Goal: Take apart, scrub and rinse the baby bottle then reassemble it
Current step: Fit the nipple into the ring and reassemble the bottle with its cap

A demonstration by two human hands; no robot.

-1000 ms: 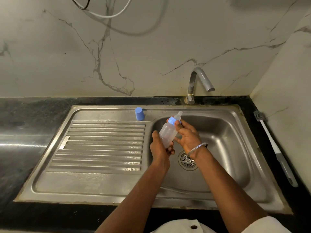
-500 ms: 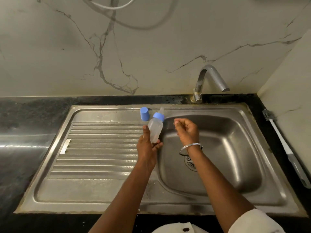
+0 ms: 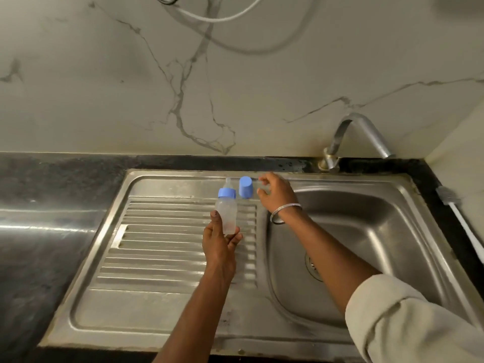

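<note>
Fingers of the left hand (image 3: pixel 220 247) clamp the baby bottle (image 3: pixel 226 208) upright above the sink (image 3: pixel 146 305) drainboard; the right hand (image 3: pixel 275 195) fingers, spread apart, hover just beside the blue cap (image 3: pixel 246 187) behind it.

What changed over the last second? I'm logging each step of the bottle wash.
The left hand carried the bottle out of the basin to above the ribbed drainboard, still gripping its base. The right hand let go of the nipple end and reached to the blue cap, fingers open beside it. The cap stayed standing on the sink ledge; the brush stayed on the counter.
</note>
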